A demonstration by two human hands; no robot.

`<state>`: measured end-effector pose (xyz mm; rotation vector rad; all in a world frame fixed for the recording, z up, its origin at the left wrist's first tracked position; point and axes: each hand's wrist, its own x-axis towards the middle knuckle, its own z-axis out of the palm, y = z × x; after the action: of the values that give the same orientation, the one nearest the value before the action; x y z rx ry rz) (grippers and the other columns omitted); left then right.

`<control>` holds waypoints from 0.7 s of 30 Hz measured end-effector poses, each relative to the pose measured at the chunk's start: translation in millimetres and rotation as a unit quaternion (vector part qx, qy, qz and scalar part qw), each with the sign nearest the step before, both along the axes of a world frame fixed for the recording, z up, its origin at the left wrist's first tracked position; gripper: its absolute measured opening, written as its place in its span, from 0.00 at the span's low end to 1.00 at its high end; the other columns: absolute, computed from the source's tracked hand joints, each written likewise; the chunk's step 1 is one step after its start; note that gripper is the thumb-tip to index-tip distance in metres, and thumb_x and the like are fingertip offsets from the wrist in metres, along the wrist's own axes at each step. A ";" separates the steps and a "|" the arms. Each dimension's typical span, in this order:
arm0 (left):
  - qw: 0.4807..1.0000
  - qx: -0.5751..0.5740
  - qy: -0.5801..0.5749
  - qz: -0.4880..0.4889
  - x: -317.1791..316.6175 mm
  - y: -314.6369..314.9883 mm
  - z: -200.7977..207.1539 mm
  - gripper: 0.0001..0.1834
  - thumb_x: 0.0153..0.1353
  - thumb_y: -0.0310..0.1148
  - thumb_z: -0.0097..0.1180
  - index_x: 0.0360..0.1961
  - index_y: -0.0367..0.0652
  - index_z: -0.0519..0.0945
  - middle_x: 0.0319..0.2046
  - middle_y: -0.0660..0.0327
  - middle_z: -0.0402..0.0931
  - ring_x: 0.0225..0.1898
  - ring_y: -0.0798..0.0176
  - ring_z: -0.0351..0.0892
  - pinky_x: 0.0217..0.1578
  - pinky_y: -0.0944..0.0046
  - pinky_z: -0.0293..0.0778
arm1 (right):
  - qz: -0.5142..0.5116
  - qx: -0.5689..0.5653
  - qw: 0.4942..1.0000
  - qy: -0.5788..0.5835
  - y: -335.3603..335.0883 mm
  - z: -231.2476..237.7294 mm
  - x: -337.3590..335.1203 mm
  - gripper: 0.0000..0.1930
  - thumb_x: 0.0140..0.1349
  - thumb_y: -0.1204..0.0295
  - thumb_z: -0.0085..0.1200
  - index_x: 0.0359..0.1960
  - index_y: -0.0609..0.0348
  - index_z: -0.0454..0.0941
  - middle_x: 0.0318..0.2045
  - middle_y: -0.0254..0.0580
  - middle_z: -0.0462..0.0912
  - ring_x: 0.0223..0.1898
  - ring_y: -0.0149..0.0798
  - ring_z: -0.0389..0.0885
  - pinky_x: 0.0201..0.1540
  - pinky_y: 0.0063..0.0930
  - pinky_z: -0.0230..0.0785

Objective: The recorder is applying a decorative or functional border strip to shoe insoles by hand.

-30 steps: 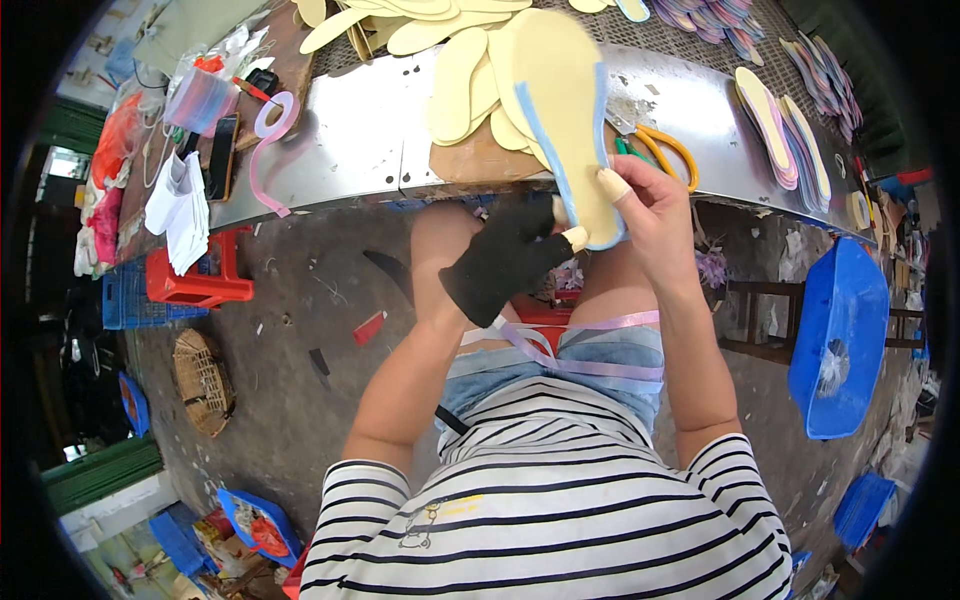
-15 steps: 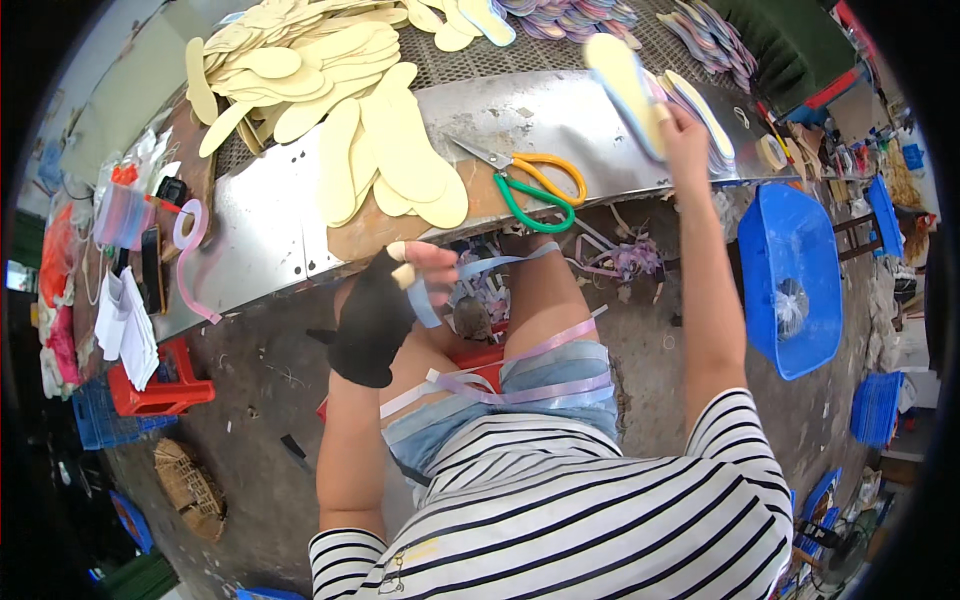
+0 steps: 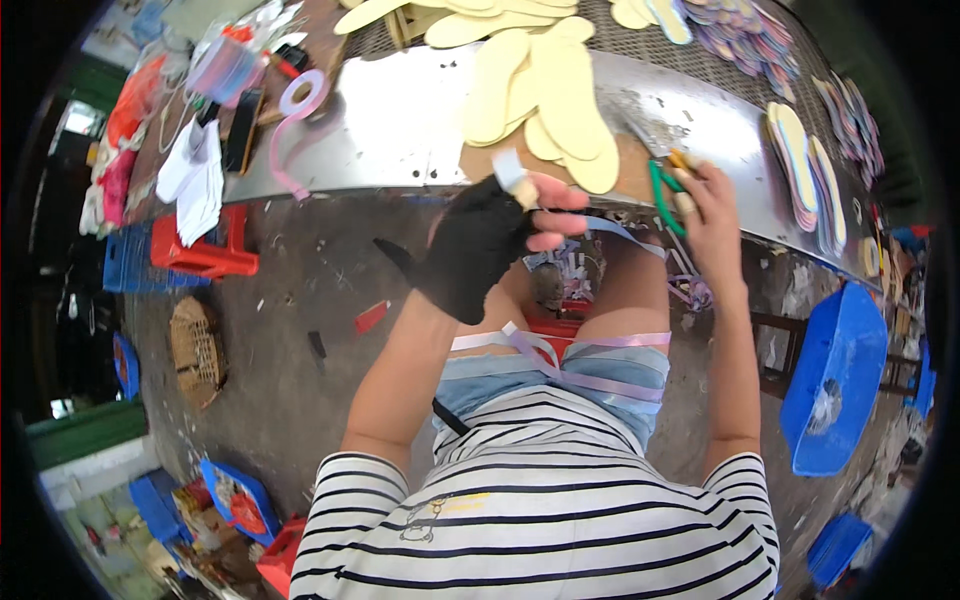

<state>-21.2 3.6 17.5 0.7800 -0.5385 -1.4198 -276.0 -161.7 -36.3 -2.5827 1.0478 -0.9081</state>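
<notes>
My left hand [image 3: 490, 240], in a black fingerless glove, pinches a light blue ribbon [image 3: 510, 168] whose short end sticks up past the thumb. More of that ribbon seems to run behind the fingers across my right thigh. At the bench edge my right hand [image 3: 712, 205] closes round the handles of a pair of scissors [image 3: 661, 190], one green and one orange; the blades point away to the left. Between my hands, farther back, lie pale yellow insoles [image 3: 575, 110] in an overlapping pile. An insole stack [image 3: 797, 165] lies right of the scissors.
On the metal-topped bench [image 3: 395, 110], a pink ribbon roll [image 3: 303, 92] lies at the left. Purple ribbon strips [image 3: 610, 385] cross my lap. A blue tub [image 3: 835, 390] stands at the right, a red stool [image 3: 215, 243] at the left. Multicoloured insoles [image 3: 740, 40] fill the far right.
My right hand has let go of an insole at the right-hand stack and come back to take the scissors. My left hand has risen toward the bench with the ribbon. The view has turned left.
</notes>
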 end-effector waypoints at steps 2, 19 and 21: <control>0.994 0.022 -0.087 -0.064 4.3 5.5 -4.9 0.17 0.66 0.39 0.41 0.43 0.35 0.73 0.39 0.49 0.77 0.32 0.63 0.80 0.27 0.73 0.73 | -0.031 0.012 0.999 -0.008 0.1 12.6 3.1 0.14 0.51 0.79 0.54 0.42 0.62 0.77 0.49 0.47 0.71 0.52 0.48 0.68 0.55 0.35 0.61; 0.941 -0.099 -0.279 -0.163 -2.3 9.9 5.8 0.12 0.61 0.36 0.49 0.41 0.41 0.76 0.22 0.60 0.77 0.23 0.65 0.77 0.24 0.68 0.71 | 0.374 0.576 0.664 -0.295 70.5 50.1 84.0 0.08 0.54 0.68 0.56 0.27 0.59 0.73 0.52 0.51 0.70 0.56 0.48 0.67 0.58 0.45 0.57; 0.909 0.058 -0.370 -0.183 36.6 -14.2 -17.7 0.12 0.59 0.37 0.51 0.39 0.42 0.77 0.25 0.61 0.79 0.30 0.60 0.79 0.29 0.63 0.73 | 0.378 0.586 0.604 -0.387 65.7 47.6 75.7 0.10 0.56 0.70 0.52 0.37 0.61 0.72 0.48 0.47 0.75 0.48 0.37 0.73 0.50 0.30 0.64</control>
<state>15.4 -10.6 -0.2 1.3814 -1.2449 -1.4749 -200.3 -96.0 11.3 -1.0237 0.0490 -0.5881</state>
